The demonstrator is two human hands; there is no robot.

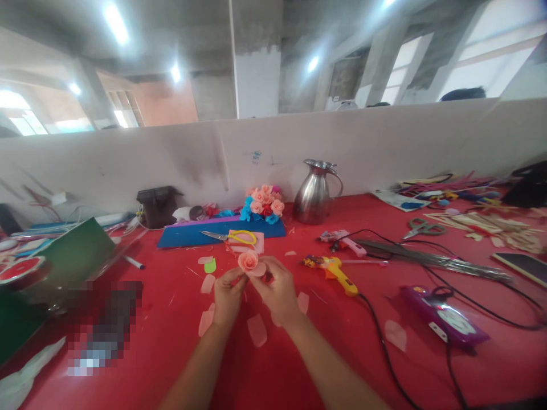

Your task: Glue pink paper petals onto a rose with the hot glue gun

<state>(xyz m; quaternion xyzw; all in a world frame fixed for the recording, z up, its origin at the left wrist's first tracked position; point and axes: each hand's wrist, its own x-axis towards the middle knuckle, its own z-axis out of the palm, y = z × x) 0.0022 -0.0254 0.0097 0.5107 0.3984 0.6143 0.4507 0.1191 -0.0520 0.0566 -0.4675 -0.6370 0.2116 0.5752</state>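
Between my two hands a pink paper rose is held up over the red table. My left hand pinches it from the left, low on the bloom. On the other side my right hand has its fingers closed at a pink petal against the rose's right edge. Loose pink petals lie on the table around my wrists, with a lime-green piece among them. Beyond the rose, yellow-handled scissors rest on pink paper and a blue sheet.
A bunch of paper flowers stands behind, beside a steel jug. To the right lie a yellow glue gun, a pink glue gun, green-handled scissors and a purple power strip with black cables. A green board leans left.
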